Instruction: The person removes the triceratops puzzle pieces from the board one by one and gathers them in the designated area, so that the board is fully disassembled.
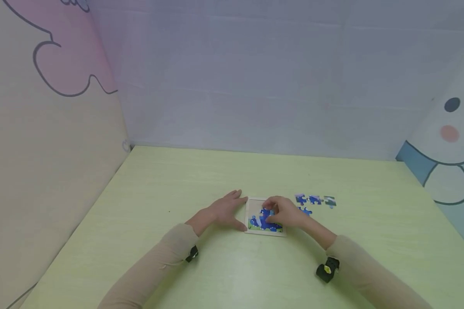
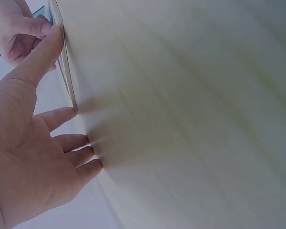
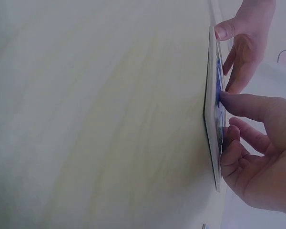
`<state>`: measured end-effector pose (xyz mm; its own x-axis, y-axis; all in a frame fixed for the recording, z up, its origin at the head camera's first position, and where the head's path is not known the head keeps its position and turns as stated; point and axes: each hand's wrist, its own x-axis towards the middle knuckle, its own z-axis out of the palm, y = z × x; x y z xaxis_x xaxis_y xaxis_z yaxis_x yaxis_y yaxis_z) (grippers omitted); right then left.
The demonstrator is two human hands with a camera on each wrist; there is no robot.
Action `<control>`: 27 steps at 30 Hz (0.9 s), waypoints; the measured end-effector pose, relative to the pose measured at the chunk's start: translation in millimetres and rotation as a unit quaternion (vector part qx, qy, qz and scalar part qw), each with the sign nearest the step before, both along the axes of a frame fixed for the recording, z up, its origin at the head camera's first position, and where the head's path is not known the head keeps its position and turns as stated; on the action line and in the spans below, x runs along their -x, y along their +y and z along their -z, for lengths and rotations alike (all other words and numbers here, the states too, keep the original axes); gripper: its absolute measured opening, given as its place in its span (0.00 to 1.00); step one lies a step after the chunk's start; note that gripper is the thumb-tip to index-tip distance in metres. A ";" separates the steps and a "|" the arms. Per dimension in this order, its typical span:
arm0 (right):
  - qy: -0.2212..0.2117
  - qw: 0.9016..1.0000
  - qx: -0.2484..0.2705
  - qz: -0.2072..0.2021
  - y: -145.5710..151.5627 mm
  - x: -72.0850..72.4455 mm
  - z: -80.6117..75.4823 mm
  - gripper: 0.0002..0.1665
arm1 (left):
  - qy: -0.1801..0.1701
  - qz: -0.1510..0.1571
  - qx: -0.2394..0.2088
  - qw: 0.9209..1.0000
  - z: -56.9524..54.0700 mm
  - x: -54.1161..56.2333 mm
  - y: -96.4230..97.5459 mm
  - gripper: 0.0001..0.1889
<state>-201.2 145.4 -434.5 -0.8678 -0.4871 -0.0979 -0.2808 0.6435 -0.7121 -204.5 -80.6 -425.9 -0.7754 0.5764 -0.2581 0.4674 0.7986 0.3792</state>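
A jigsaw board (image 1: 265, 233) with a pale raised border lies on the table, partly filled with a blue cartoon picture on green. My left hand (image 1: 229, 210) rests at the board's left edge, thumb and fingers spread, thumb tip on the near corner. Over the right part of the board, my right hand (image 1: 287, 211) has curled fingers and a lowered thumb (image 3: 248, 106) at a blue puzzle piece (image 1: 266, 212). The fingers partly hide that piece and the board's upper right. In the left wrist view the left hand (image 2: 38, 148) touches the border from the side.
Several loose puzzle pieces (image 1: 315, 200) lie right of the board, one (image 1: 305, 210) close behind the right hand. The light green table (image 1: 224, 270) meets a pale curtain wall (image 1: 236, 86) at the back. Dark wrist cameras (image 1: 327, 269) hang under the sleeves.
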 end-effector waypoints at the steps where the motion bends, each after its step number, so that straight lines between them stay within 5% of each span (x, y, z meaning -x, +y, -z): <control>1: 0.003 1.000 -0.003 0.002 -1.0 -0.3 0.4 0.19 | 0.000 0.000 0.000 1.000 -0.2 -0.2 0.2 0.48; 27: -0.002 1.000 0.013 0.017 -1.8 -4.0 0.0 0.21 | -0.001 -0.002 0.000 1.000 -3.0 -0.6 0.7 0.48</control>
<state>-197.2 143.6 -434.6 -0.8841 -0.4589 -0.0884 -0.2562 0.6340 -0.7297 -203.9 -79.9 -423.0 -0.7771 0.5729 -0.2604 0.4631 0.8008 0.3798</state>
